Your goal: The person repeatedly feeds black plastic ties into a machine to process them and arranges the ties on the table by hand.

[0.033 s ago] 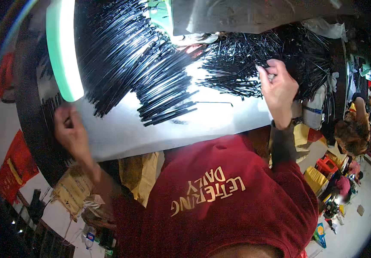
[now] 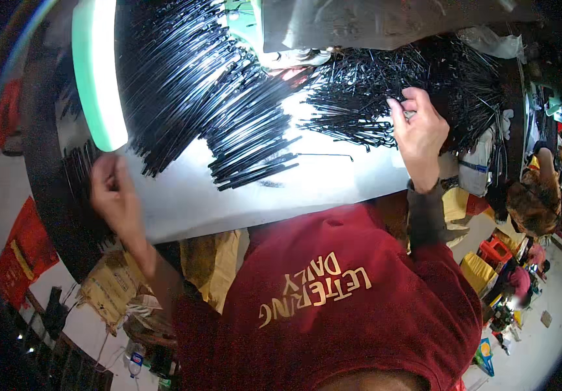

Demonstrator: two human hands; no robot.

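My right hand (image 2: 422, 130) is over the near edge of a tangled heap of thin black rods (image 2: 365, 81). Its fingers curl toward the thumb, and a small pale thing or covering shows between them; whether a rod is in them is hard to see. Smeared by motion, my left hand (image 2: 117, 195) hovers at the table's left edge, just below a lit lamp's end, fingers bent. A dark bundle of rods (image 2: 79, 166) lies next to it. Between my hands, rods in neat rows (image 2: 248, 143) cover the table. One single rod (image 2: 325, 155) with a bent tip lies apart.
The bright lamp (image 2: 98, 78) with a green edge stands over the pale tabletop (image 2: 242, 212). At the back are a grey sheet (image 2: 385, 26) and a clear plastic bag (image 2: 492, 42). Yellow sacks (image 2: 210, 264) are below the table. Other people (image 2: 536, 195) are at the right.
My left hand has moved slightly to the right, away from the bundle at the left edge. My right hand has shifted only a little to the left. The rods look the same.
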